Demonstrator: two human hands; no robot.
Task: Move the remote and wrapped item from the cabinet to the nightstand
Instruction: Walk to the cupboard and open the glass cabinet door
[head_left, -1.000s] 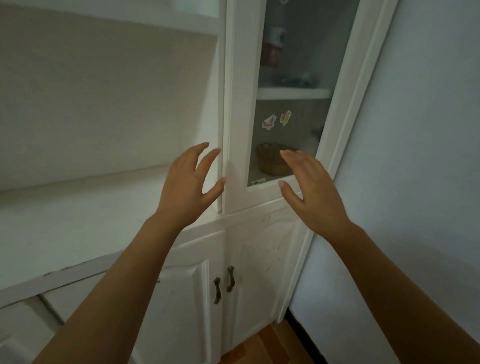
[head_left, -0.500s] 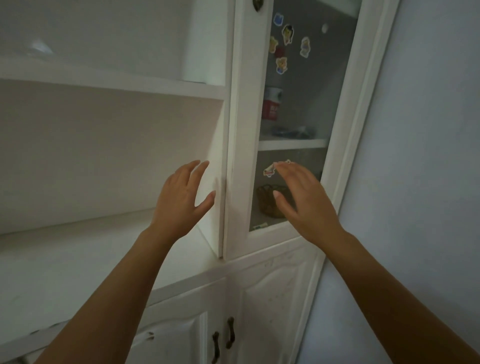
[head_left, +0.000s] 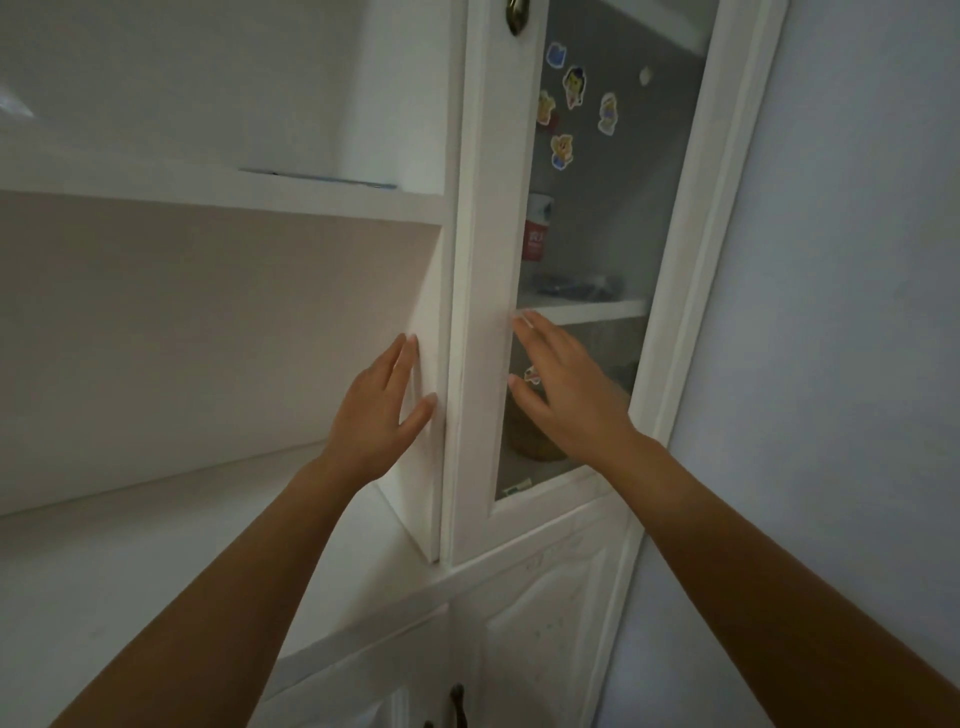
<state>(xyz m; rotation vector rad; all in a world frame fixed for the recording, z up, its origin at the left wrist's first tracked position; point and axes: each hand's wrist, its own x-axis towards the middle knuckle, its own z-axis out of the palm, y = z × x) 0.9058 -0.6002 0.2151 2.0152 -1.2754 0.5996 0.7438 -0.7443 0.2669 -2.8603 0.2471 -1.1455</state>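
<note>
we cannot pick out the remote or the wrapped item for certain; behind the glass of the tall white cabinet (head_left: 483, 260) there is a dark bluish heap (head_left: 576, 287) lying on the inner shelf (head_left: 587, 310), too dim and blurred for us to name. beside it on that shelf stands a red and white container (head_left: 536, 228), upright. the glass door (head_left: 613, 218) is closed, its white frame running down between our two hands, and a small dark metal knob (head_left: 517, 15) sits at the top of that frame. our right hand (head_left: 566, 397) is spread flat and empty in front of the lower pane, fingers (head_left: 535, 332) extended with the tips at the level of the inner shelf and near the inner edge of the frame; whether they touch the glass we cannot tell. our left hand (head_left: 376, 415) is likewise spread and holds nothing, its fingertips lying against the white side panel (head_left: 428, 364) just left of the door frame, thumb out toward the panel's front edge. below the right hand, through the glass, a brownish woven basket (head_left: 530, 441) rests in the lower compartment. several cartoon stickers (head_left: 574, 85) dot the upper pane. to the left, open white shelving (head_left: 223, 195) stretches away, with a thin flat bluish thing (head_left: 322, 178) lying on the upper board. beneath it all we see the lower cabinet doors (head_left: 545, 634) with dark handles (head_left: 457, 704), and a pale wall (head_left: 841, 312) on the right.
</note>
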